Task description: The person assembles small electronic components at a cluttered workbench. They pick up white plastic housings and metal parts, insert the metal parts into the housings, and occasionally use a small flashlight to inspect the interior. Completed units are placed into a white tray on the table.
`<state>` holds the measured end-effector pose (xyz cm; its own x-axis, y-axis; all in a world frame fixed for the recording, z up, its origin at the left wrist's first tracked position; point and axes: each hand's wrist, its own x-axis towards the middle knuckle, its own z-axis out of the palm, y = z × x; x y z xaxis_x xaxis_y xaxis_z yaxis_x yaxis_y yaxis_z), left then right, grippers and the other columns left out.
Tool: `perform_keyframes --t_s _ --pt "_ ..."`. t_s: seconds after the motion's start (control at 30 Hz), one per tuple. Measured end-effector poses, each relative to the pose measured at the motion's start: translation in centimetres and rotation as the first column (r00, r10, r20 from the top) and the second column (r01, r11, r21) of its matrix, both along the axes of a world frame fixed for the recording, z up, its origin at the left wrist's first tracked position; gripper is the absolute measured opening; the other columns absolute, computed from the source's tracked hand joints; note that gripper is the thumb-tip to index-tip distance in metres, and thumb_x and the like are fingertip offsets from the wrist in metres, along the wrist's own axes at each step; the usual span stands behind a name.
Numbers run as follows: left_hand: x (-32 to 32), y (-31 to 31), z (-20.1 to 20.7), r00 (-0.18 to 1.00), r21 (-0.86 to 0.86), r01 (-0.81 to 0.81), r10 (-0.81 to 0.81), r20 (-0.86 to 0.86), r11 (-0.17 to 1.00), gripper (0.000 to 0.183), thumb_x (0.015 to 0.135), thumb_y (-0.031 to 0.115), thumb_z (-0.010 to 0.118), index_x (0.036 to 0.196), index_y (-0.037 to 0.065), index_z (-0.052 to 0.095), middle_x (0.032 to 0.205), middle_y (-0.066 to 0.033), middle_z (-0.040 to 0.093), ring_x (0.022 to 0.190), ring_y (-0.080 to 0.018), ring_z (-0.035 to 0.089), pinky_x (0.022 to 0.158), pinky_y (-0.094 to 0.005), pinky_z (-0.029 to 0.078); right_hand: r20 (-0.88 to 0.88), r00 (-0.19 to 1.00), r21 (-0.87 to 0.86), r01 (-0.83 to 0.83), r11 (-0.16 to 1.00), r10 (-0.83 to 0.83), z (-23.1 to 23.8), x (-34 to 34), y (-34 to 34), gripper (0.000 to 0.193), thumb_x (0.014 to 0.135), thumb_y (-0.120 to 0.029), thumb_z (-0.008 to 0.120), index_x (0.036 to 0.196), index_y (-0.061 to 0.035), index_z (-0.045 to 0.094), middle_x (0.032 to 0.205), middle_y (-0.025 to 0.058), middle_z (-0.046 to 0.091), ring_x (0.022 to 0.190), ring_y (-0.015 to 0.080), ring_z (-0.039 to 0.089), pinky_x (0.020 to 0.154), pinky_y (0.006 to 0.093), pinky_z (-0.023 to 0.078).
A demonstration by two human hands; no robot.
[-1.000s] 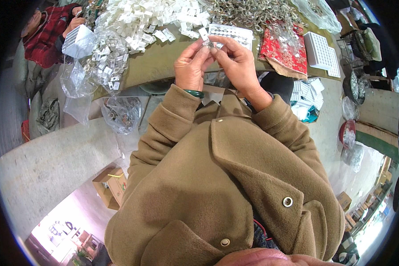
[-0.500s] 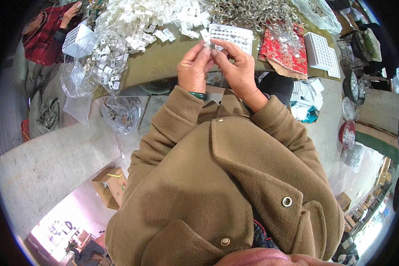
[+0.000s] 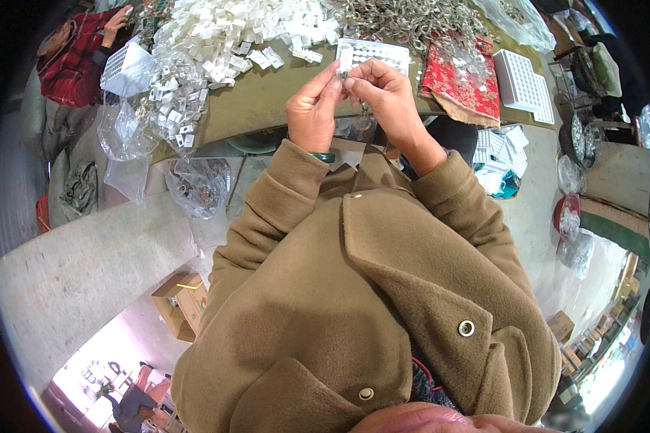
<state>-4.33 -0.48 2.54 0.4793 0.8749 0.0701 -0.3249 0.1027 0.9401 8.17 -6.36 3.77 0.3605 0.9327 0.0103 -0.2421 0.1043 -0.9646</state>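
Over the table's near edge, my left hand (image 3: 313,112) and my right hand (image 3: 390,101) meet fingertip to fingertip. Between my left thumb and fingers is a small white rectangular piece (image 3: 346,56), standing upright. My right thumb and forefinger pinch against its lower end, where a bit of metal shows; its exact shape is covered by my fingers. A metal ring (image 3: 365,117) dangles under my right hand. Just behind my fingers lies a white tray (image 3: 404,61) with rows of small round silvery pieces.
A heap of white pieces (image 3: 245,25) covers the table's far left, beside a heap of metal rings (image 3: 412,18). Red patterned cloth (image 3: 440,86) and a white grid tray (image 3: 516,79) lie right. A clear bag (image 3: 126,137) hangs at left. Another person (image 3: 72,72) sits far left.
The white piece has turned more upright between my fingers. My right hand has tilted and shifted slightly, and a metal ring now shows hanging below it.
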Motion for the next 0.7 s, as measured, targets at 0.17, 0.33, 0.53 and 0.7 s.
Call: perform_keyframes --t_s 0.17,0.33,0.53,0.7 --pt "-0.3 0.3 0.3 0.996 -0.104 0.058 -0.065 -0.058 0.993 0.029 0.093 0.012 0.062 0.118 -0.003 0.062 0.103 -0.0084 0.067 0.086 -0.0112 0.064 0.074 -0.0239 0.055 -0.027 1.000 -0.048 -0.009 0.999 0.008 -0.2 0.0 0.0 0.007 0.086 -0.004 0.062 0.092 0.0000 0.062 0.077 0.0013 0.063 0.067 0.0064 0.055 0.058 0.0207 0.043" --pt "-0.7 0.9 0.6 0.990 -0.162 0.024 -0.046 -0.130 0.986 0.024 0.092 0.014 0.062 0.108 -0.005 0.065 0.095 -0.0063 0.069 0.079 -0.0112 0.066 0.067 -0.0225 0.054 -0.048 0.993 -0.049 -0.114 0.992 0.111 0.3 0.0 -0.7 0.020 0.085 -0.005 0.063 0.105 -0.0026 0.060 0.077 -0.0021 0.057 0.070 0.0059 0.052 0.066 0.0207 0.041" --pt "-1.7 1.2 1.3 0.954 -0.106 0.017 -0.048 -0.295 0.994 0.025 0.094 0.016 0.058 0.109 -0.003 0.065 0.096 -0.0055 0.070 0.070 -0.0053 0.062 0.052 -0.0166 0.043 0.094 0.988 -0.045 -0.117 0.992 0.121 0.7 0.7 -0.6 0.029 0.087 -0.005 0.059 0.115 -0.0032 0.057 0.081 -0.0011 0.059 0.074 0.0059 0.052 0.069 0.0211 0.042" --pt "-1.9 1.3 2.4 0.993 -0.392 0.051 -0.087 -0.076 0.919 0.026 0.095 0.016 0.056 0.114 -0.001 0.062 0.100 -0.0073 0.069 0.060 -0.0005 0.049 0.045 -0.0141 0.034 -0.208 0.976 0.051 -0.061 0.997 0.070 0.2 0.2 -0.3 0.011 0.087 -0.002 0.057 0.098 -0.0061 0.055 0.077 -0.0010 0.057 0.069 0.0074 0.051 0.068 0.0236 0.044"
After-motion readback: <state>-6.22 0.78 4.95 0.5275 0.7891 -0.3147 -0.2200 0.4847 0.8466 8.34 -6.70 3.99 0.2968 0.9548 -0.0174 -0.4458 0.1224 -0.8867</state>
